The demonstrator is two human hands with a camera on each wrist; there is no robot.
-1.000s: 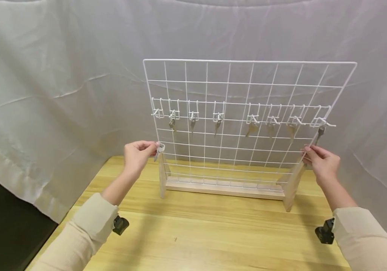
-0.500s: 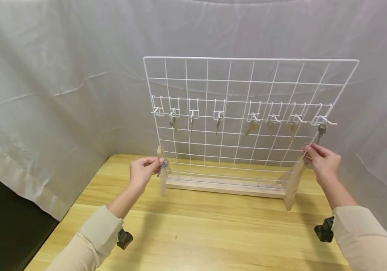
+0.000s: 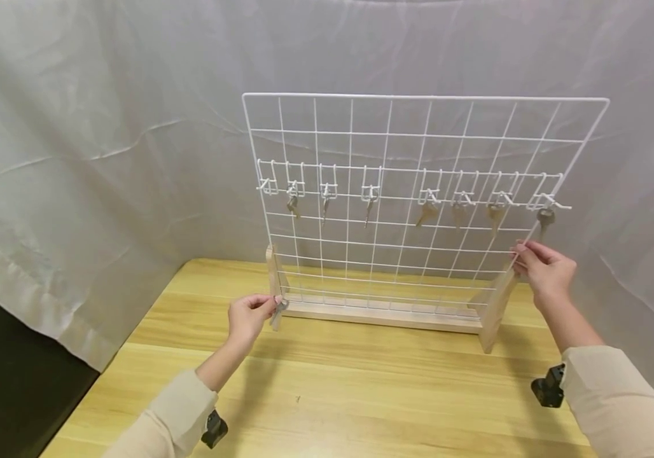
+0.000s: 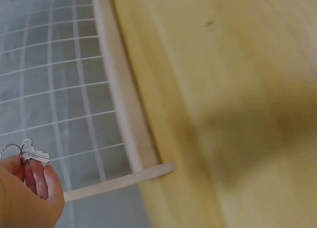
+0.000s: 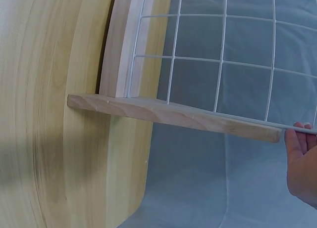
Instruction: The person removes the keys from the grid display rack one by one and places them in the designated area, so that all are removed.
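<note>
The loose key point(image 4: 35, 155), with its ring point(image 4: 11, 145), is pinched between thumb and fingers in the person's left grip point(image 3: 249, 318), just beside the stand's left foot point(image 3: 273, 273) and above the tabletop point(image 3: 373, 388). So little of the key is held that a slack thumb could let it slip and drop, and a swing inward could knock it against that foot. Across from it, the right grip point(image 3: 546, 270) pinches the right edge of the white wire grid point(image 3: 387, 134). A hard tug there, I'd judge, could rock the stand and shake the hung keys point(image 3: 429, 213) off; the one at the far right hangs just above that hand and could get bumped.

Counting outward: one key and one ring in the left grip; eight white hooks point(image 3: 370, 191) in a row, seven bearing keys, the leftmost hook point(image 3: 266, 186) bare. I make it one key per hook, though some fade so into the grey curtain point(image 3: 132, 95) that a doubled one could escape me. Below are two wooden feet, counting the right foot point(image 3: 497, 312), and one crossbar point(image 3: 381, 315). Each wrist wears a small black camera point(image 3: 548, 387), two in all.
</note>
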